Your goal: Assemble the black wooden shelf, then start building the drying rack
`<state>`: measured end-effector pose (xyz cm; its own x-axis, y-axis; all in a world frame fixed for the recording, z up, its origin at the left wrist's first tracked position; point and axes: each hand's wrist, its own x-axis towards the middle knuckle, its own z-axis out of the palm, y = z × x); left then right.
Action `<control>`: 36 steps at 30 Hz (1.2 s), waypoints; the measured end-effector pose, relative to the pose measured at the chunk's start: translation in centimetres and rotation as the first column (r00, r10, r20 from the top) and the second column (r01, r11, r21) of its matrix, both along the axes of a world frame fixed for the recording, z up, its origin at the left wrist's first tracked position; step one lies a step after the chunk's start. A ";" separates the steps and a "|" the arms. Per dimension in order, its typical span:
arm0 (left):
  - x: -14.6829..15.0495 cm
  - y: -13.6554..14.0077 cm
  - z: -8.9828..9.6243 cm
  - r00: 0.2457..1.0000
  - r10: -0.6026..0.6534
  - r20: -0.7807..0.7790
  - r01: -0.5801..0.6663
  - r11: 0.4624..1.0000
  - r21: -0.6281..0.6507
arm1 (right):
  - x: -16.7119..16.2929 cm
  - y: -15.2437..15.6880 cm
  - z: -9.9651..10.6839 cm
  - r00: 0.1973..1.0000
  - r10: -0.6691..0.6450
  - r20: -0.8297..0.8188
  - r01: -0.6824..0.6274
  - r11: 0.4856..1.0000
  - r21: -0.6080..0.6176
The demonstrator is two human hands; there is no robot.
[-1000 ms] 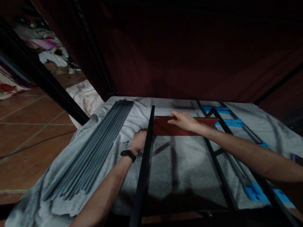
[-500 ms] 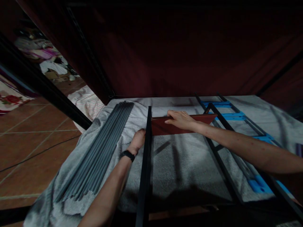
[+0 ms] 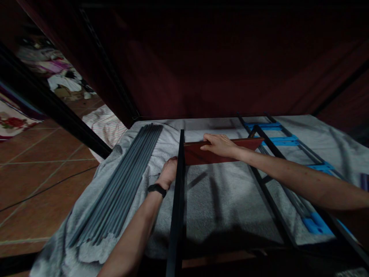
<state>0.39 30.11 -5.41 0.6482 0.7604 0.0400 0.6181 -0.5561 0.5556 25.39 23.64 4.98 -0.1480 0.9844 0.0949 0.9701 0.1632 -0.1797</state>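
Observation:
A reddish-brown board [image 3: 196, 154] spans between a black metal bar [image 3: 179, 192] on its left and a black frame [image 3: 269, 148] on its right. My right hand [image 3: 220, 145] grips the board's upper edge, thumb on the near face and fingers over the top. Against the outer side of the left bar, near the board's end, is my left hand [image 3: 169, 169], its fingers curled. Their tips are turned away, so whatever they hold is hidden. A thin metal piece [image 3: 154, 176] shows beside that wrist, which wears a black band [image 3: 157, 189].
A bundle of grey rods [image 3: 123, 184] lies left on a grey blanket [image 3: 230, 196]. At right rest dark rails with blue plastic pieces [image 3: 281, 141]. A black post [image 3: 72, 123] slants across the left, above a tiled floor [image 3: 43, 161] with a cable and piled clothes [image 3: 65, 82].
My left hand and wrist have turned slightly beside the bar. My right hand keeps its grip on the board, which has hardly moved.

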 end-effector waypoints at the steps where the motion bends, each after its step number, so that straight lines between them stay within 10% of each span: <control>1: 0.0 -0.1 0.1 0.998 0.012 -0.059 -0.010 0.999 0.038 | 0.0 0.0 0.0 1.000 0.000 -0.002 0.000 1.000 0.003; 7: 0.2 -1.0 1.5 0.944 -0.005 -0.329 0.068 0.981 0.180 | 0.0 0.0 0.1 1.000 -0.011 -0.009 0.011 1.000 0.002; 36: -0.6 -0.9 0.9 0.980 0.003 -0.200 0.028 0.988 0.149 | 0.1 0.1 0.6 0.999 -0.038 -0.031 0.037 0.999 -0.010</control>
<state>-0.18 29.19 -4.53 0.6640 0.7474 0.0225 0.7002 -0.6321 0.3320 25.47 23.70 5.59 -0.1080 0.9901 0.0899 0.9695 0.1249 -0.2109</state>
